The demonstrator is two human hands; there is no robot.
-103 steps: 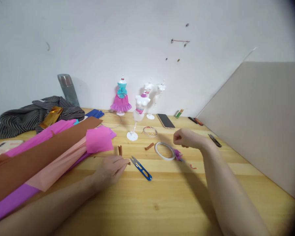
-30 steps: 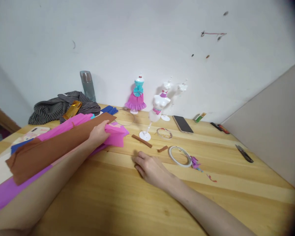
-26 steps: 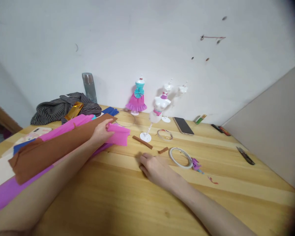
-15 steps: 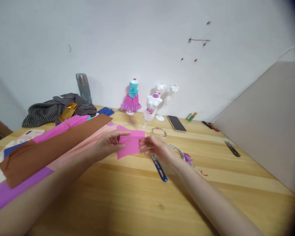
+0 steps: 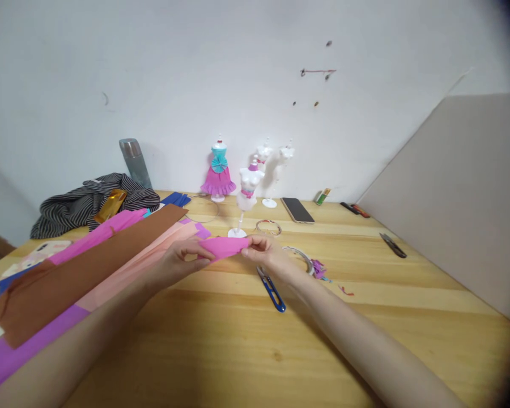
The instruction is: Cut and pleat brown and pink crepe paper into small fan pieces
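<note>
A small piece of pink crepe paper point(image 5: 224, 247) is stretched between my two hands above the table, seen at a low slant. My left hand point(image 5: 186, 256) pinches its left end between thumb and fingers. At the right end, my right hand point(image 5: 261, 251) grips the corner with thumb and forefinger. Just behind the paper stands a small white mannequin point(image 5: 250, 187) with a purple neck band and a pink waist band. Blue thread snips point(image 5: 272, 292) lie below my right hand. A roll of pale tape or wire point(image 5: 304, 259) is partly hidden behind that hand.
Brown crepe paper point(image 5: 89, 266) and other coloured sheets cover the left side. Behind stand a dressed mannequin point(image 5: 219, 173), bare mannequins and a flask point(image 5: 136, 164). A phone point(image 5: 297, 209), a wire ring point(image 5: 268, 228), purple scraps point(image 5: 318, 269) and a black-handled cutter point(image 5: 393, 245) lie to the right.
The pink paper has gone from facing me flat to tilted and narrow. My right hand, blurred beside its edge before, now pinches its right end. The view has shifted slightly.
</note>
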